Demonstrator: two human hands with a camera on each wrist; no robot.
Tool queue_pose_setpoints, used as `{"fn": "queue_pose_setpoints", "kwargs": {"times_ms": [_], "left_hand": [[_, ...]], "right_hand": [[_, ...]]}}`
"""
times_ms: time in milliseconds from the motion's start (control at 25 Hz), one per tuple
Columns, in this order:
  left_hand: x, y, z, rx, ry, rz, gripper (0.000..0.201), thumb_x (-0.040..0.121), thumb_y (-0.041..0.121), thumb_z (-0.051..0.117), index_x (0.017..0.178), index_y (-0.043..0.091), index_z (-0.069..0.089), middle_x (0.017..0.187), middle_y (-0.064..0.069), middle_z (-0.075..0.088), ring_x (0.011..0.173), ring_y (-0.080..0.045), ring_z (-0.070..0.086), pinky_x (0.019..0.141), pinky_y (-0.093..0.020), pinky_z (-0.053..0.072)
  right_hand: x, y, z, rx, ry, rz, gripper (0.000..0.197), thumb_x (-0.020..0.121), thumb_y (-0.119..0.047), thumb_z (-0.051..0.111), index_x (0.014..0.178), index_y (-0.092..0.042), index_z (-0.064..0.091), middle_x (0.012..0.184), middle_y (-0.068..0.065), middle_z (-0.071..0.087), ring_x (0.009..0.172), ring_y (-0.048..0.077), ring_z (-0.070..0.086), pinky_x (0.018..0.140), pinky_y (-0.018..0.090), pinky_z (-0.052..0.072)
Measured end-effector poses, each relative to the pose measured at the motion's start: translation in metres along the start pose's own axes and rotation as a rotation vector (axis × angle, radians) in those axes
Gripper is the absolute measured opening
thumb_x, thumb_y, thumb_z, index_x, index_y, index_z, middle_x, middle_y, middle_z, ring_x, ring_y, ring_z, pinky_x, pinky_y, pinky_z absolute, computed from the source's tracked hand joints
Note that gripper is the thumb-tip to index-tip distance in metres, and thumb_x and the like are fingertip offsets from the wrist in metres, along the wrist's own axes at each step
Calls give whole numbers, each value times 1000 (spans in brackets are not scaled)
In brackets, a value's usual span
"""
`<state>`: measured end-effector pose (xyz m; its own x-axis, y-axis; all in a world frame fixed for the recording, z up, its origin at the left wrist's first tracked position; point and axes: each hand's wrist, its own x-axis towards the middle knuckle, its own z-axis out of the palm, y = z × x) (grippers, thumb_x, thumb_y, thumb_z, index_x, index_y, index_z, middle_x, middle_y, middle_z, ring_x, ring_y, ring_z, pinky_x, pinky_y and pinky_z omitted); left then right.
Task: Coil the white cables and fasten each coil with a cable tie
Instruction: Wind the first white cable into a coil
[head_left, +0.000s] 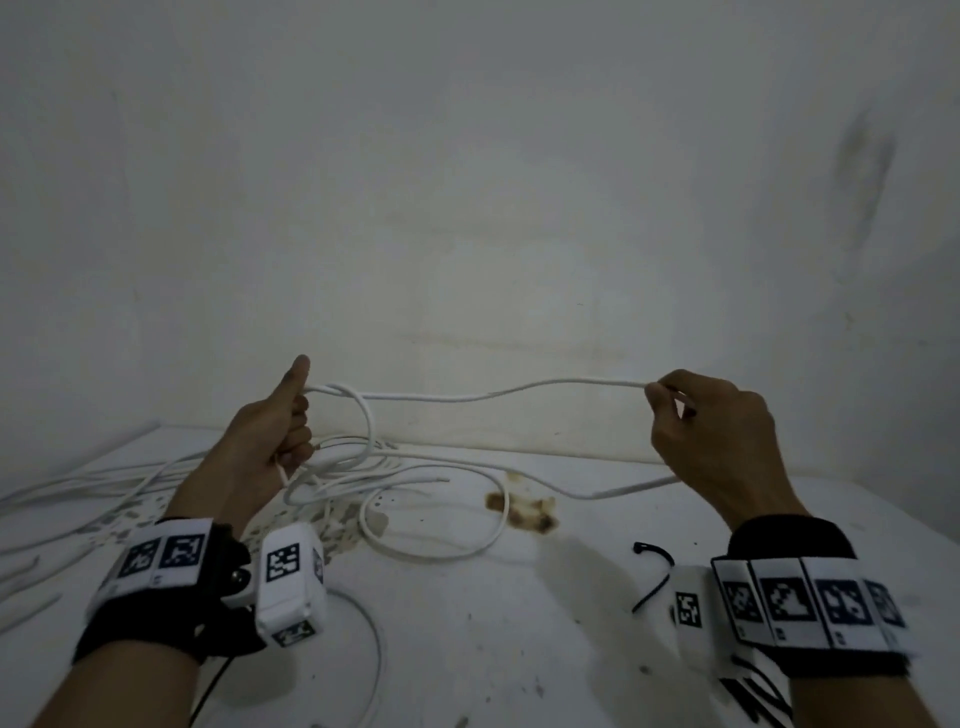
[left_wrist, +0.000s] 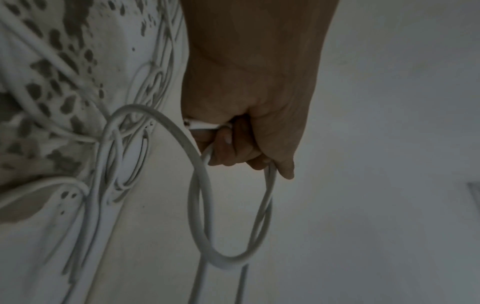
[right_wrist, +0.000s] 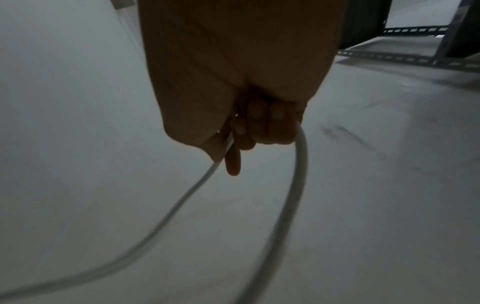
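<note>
Black tie (head_left: 652, 571) lies on the desk (head_left: 545, 623) near its front right, just left of my right wrist. Loose cables (head_left: 363, 467) pile mid-desk toward the left edge. Left hand (head_left: 270, 436) grips a loop of cable (head_left: 467, 397), thumb up. Right hand (head_left: 711, 431) pinches the same cable, stretched between both above the desk.

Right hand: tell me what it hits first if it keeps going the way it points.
Probably only the bare wall. The right hand, pinching the white cable, points forward above the table; depth is unclear.
</note>
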<state>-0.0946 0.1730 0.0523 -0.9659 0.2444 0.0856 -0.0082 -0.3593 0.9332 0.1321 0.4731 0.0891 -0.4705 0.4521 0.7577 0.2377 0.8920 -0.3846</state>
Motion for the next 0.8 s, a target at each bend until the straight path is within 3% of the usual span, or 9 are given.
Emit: {"fn": "queue_pose_setpoints", "kwargs": {"times_ms": [80, 120, 200, 240, 280, 360, 520, 680, 800], "left_hand": [[-2, -3, 18, -25, -29, -22, 51, 85, 54, 65, 61, 24, 31, 44, 10, 17, 34, -7, 16, 33, -17, 20], [-5, -5, 31, -54, -62, -38, 50, 89, 48, 63, 61, 24, 29, 42, 10, 17, 32, -6, 15, 33, -17, 19], [-11, -6, 54, -98, -129, -77, 49, 95, 35, 59, 61, 24, 25, 38, 10, 16, 28, -6, 14, 32, -16, 16], [-15, -5, 62, -110, -158, -99, 49, 96, 31, 57, 61, 24, 24, 37, 10, 15, 27, -5, 14, 31, -17, 14], [-19, -4, 69, -121, -187, -120, 49, 97, 29, 56, 60, 25, 24, 37, 10, 15, 27, -5, 13, 31, -17, 12], [-25, -1, 78, -155, -251, -157, 50, 96, 27, 55, 58, 25, 23, 37, 10, 14, 26, -5, 13, 32, -17, 10], [-37, 1, 93, -202, -362, -197, 52, 95, 28, 55, 56, 25, 22, 37, 10, 14, 25, -4, 13, 30, -18, 10], [-33, 11, 83, -132, -280, -123, 51, 94, 32, 59, 55, 25, 27, 39, 10, 14, 28, -5, 12, 31, -17, 14], [-20, 12, 58, -84, -136, -49, 40, 93, 34, 63, 62, 23, 42, 40, 10, 18, 31, -6, 14, 32, -17, 18]], "right_hand": [[-4, -20, 3, 76, -148, 35, 11, 94, -31, 58, 90, -25, 67, 65, -8, 61, 70, 25, 62, 65, 31, 46], [-6, -33, 7, 127, -222, 34, 13, 94, -31, 59, 105, -28, 66, 74, -8, 64, 76, 23, 62, 70, 32, 47], [-13, -53, 17, 129, -299, -43, 59, 95, -27, 58, 150, -28, 35, 97, -3, 62, 87, 21, 60, 80, 35, 48], [-16, -59, 21, 145, -302, -77, 77, 95, -22, 58, 157, -34, 14, 100, -1, 60, 86, 19, 59, 81, 35, 48], [-18, -63, 24, 211, -299, -110, 82, 94, -19, 59, 155, -44, 9, 96, 0, 59, 78, 15, 59, 78, 34, 48], [-22, -68, 32, 323, -370, -172, 64, 93, -23, 63, 143, -52, 36, 86, -3, 58, 63, 1, 50, 74, 27, 45], [-31, -70, 50, 244, -563, -264, 23, 95, -38, 62, 116, -35, 69, 73, -9, 63, 63, 4, 56, 72, 29, 48], [-26, -54, 45, 70, -628, -184, 27, 92, -50, 60, 79, -29, 71, 56, -10, 64, 54, 0, 60, 62, 28, 50], [-21, -49, 20, -25, -815, -121, 32, 92, -47, 62, 64, -31, 67, 43, -15, 54, 44, -5, 51, 53, 18, 37]]}}
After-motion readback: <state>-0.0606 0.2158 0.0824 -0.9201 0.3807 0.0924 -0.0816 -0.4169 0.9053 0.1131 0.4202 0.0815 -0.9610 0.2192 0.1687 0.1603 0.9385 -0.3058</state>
